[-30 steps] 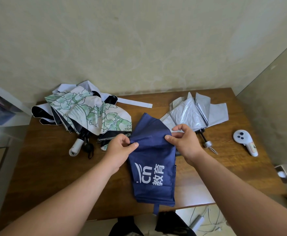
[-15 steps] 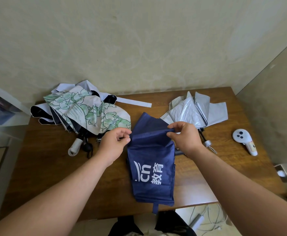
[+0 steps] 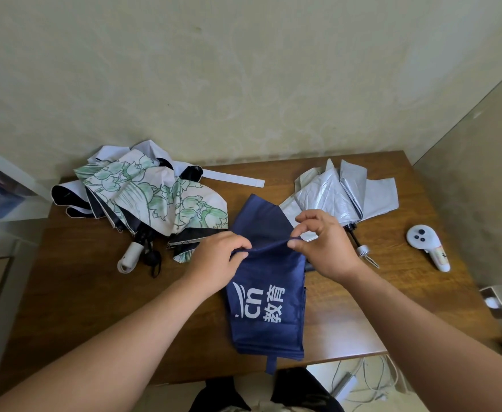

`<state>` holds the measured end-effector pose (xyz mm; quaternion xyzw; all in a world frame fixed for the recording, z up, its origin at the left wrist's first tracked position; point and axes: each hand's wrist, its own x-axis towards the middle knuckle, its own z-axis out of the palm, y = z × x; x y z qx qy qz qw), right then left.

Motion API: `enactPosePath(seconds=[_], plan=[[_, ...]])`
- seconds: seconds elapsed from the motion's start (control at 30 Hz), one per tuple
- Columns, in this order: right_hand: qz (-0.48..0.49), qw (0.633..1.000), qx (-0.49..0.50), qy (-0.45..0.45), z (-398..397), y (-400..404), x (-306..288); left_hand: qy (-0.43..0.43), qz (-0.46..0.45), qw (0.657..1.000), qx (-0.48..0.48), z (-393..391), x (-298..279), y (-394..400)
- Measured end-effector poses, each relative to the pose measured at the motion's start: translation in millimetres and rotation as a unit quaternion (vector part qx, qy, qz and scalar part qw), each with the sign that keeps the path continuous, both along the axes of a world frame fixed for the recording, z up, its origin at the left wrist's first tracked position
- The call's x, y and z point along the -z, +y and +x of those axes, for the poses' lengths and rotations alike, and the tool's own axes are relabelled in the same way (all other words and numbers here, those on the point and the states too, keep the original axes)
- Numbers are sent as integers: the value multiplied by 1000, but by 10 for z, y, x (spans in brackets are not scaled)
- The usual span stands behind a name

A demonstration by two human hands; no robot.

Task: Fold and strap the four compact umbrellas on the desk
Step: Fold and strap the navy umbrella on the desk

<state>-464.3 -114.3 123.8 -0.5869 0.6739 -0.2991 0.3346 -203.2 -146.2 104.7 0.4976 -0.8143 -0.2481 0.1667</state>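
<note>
The dark blue cloth umbrella with white letters (image 3: 266,295) lies flat in the middle of the brown wooden table (image 3: 74,286). The left hand (image 3: 217,260) and the right hand (image 3: 321,242) each pinch one fold of its cloth. The flowery green and white umbrella (image 3: 151,197) lies to its left, the shiny silver umbrella (image 3: 339,188) to its right.

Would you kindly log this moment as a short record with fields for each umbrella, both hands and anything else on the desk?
navy umbrella: flat at the desk's near edge, white lettering up
left hand: pinches the navy fabric fold
right hand: pinches the same fold
floral umbrella: unfolded, far left
silver umbrella: unfolded, far right
white controller: right side of the desk
</note>
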Motion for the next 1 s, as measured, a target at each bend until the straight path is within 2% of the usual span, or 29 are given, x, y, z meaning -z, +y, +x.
enactPosePath(seconds=[0.07,0.17,0.23,0.3,0.4,0.5,0.57,0.63,0.7,0.77,0.87,1.0], plan=[[11,1000,9,-5,-53,69,61,19,7,999,-30,64,35,32],[96,995,36,11,-163,146,277,31,26,998,-56,137,53,74],[128,990,14,63,-192,159,440,33,36,997,-56,166,50,97],[156,985,-13,75,-156,132,557,35,44,997,-59,176,26,141],[160,986,21,48,-75,77,676,38,52,996,-59,181,-8,198],[176,979,79,67,-50,34,740,34,63,996,-45,198,3,248],[177,978,47,103,-45,22,769,20,71,997,-24,201,28,271],[137,983,12,124,3,20,669,21,74,997,-10,192,47,284],[45,990,-66,119,51,14,482,30,67,997,-3,167,62,280],[-52,968,-177,171,77,-31,328,35,58,998,0,146,72,284],[-168,923,-250,239,55,-151,307,39,53,998,-2,147,89,284],[-186,913,-273,241,-49,-107,316,17,45,999,8,205,113,304]])
